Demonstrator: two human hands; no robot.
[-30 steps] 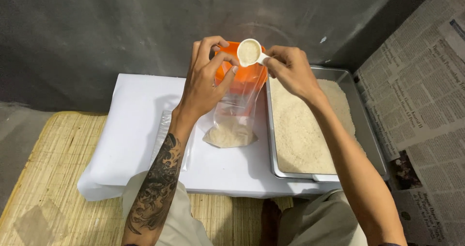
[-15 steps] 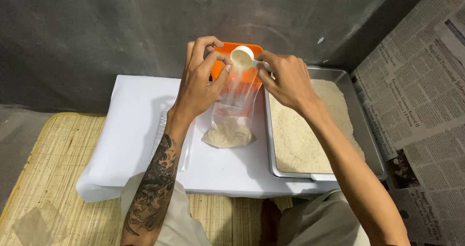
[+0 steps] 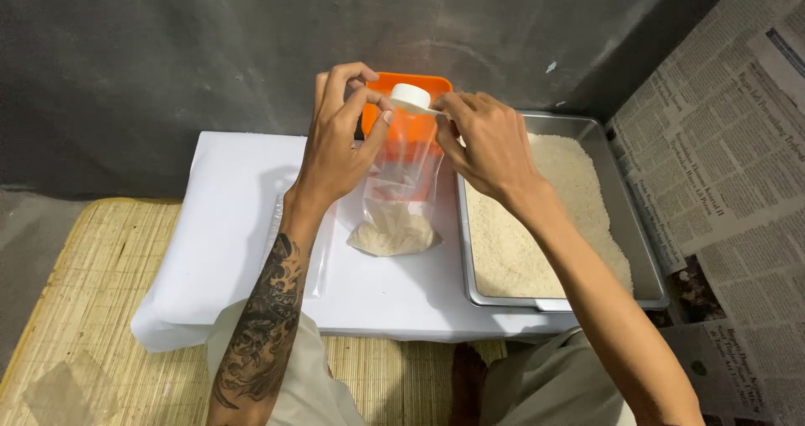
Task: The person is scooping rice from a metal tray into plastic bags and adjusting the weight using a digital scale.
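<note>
The bag I hold is thin clear plastic, glossy and creased, with pale grainy rice at its bottom. My white scoop is smooth matt plastic. The tray is dull brushed metal holding rough white rice. The surface has a smooth white covering. Under it lies a coarse woven straw mat; printed newspaper lines the wall.

Bag left of rice tray

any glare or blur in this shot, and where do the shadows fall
Head view: sharp throughout, no motion blur on the left hand or right hand; soft light from above, mild sheen on the clear plastic bag; the metal tray rim shines faintly; the dark wall stays dim.
</note>
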